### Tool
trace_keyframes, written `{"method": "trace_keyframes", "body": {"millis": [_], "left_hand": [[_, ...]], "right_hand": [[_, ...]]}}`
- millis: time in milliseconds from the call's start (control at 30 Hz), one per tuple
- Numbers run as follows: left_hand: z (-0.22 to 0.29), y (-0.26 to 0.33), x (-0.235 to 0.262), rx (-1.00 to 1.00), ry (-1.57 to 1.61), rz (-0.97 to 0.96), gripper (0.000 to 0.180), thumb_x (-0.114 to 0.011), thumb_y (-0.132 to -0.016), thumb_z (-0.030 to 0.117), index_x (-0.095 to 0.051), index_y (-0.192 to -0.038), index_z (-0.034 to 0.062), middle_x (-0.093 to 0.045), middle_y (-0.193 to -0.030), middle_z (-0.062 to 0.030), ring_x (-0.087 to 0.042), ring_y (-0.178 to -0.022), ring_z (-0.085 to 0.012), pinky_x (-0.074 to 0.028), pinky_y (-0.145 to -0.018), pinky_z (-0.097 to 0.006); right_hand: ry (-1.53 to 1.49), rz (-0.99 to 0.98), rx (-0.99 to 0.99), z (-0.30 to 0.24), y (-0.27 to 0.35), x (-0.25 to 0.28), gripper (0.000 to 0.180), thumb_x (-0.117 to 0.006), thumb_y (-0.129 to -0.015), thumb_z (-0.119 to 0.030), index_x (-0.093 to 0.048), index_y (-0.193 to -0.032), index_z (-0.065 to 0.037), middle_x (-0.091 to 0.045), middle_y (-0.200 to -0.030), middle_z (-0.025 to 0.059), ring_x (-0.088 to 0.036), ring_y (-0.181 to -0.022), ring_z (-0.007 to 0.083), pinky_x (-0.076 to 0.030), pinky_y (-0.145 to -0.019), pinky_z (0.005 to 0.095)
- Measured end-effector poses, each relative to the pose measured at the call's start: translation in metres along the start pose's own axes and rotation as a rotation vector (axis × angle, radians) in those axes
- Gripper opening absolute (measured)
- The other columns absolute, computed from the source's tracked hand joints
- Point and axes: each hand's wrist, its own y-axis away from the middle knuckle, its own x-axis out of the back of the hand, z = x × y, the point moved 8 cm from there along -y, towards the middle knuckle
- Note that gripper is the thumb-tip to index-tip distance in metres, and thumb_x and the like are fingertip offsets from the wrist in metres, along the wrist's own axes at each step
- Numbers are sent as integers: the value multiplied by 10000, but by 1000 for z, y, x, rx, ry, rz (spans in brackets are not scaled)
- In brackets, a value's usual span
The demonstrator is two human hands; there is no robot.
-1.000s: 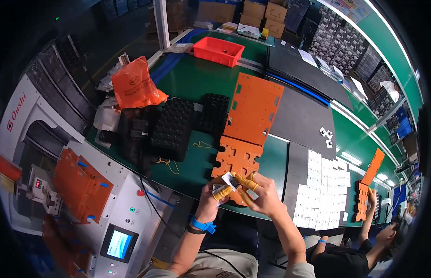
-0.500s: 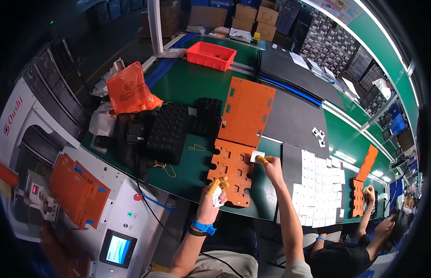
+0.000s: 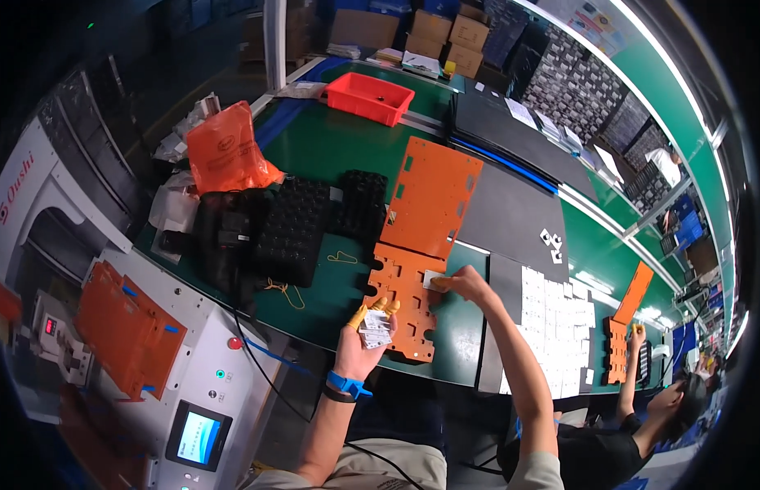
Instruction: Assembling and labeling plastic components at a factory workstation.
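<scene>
My left hand [image 3: 357, 351], palm up with yellow finger cots, grips a small bundle of flat white rectangular pieces [image 3: 375, 330] in front of the orange fixture's left side. Yellow-tipped fingers of my right hand [image 3: 468, 283] pinch a single white piece [image 3: 434, 280] at the upper right part of the fixture. This orange fixture base [image 3: 406, 306] has rows of cut-outs and notched edges. Its flat orange lid [image 3: 435, 196] lies swung back on the far side. Whether the pinched piece sits in a cut-out or above it, I cannot tell.
Rows of white pieces [image 3: 551, 327] cover a black mat to the right. Black studded trays [image 3: 290, 233], an orange bag [image 3: 229, 151] and a red bin [image 3: 370, 98] stand farther back. A machine with a screen [image 3: 198, 437] is at left; a co-worker [image 3: 608, 449] sits at right.
My right hand has moved slightly left, bringing its white piece over the fixture's edge. My left hand has turned, so the bundle of white pieces shows more fully.
</scene>
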Motion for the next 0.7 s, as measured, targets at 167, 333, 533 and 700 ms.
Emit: {"method": "trace_keyframes", "body": {"millis": [167, 333, 533, 700], "left_hand": [[21, 10, 35, 53, -75, 105, 383, -444, -1047, 306, -604, -1215, 1, -664, -1114, -189, -612, -834, -276, -510, -691, -351], [30, 19, 26, 15, -161, -50, 410, -389, -1066, 360, -594, -1280, 78, -688, -1128, -156, -643, -808, -215, -507, -685, -320], [45, 36, 18, -58, -320, -9, 522, -386, -1052, 478, -627, -1195, 38, -704, -913, -98, -634, -700, -203, -482, -613, -299], [49, 42, 3, -104, -288, -132, 483, -311, -1078, 352, -601, -1264, 14, -702, -936, -90, -626, -686, -177, -484, -599, -290]], "right_hand": [[456, 410, 434, -164, 64, 35, 357, -783, -772, -363, -722, -909, -38, -718, -845, 185, -694, -805, 382, -562, -704, 453], [120, 279, 740, -303, 46, -8, 270, -744, -828, -259, -709, -935, -14, -710, -844, 175, -679, -785, 338, -532, -706, 406], [28, 468, 874, -393, -16, -77, 326, -750, -806, -249, -693, -1032, -21, -658, -971, 178, -648, -932, 345, -541, -799, 439], [246, 621, 924, -413, -47, -101, 239, -687, -818, -193, -678, -953, 4, -621, -1022, 191, -624, -979, 355, -542, -829, 442]]}}
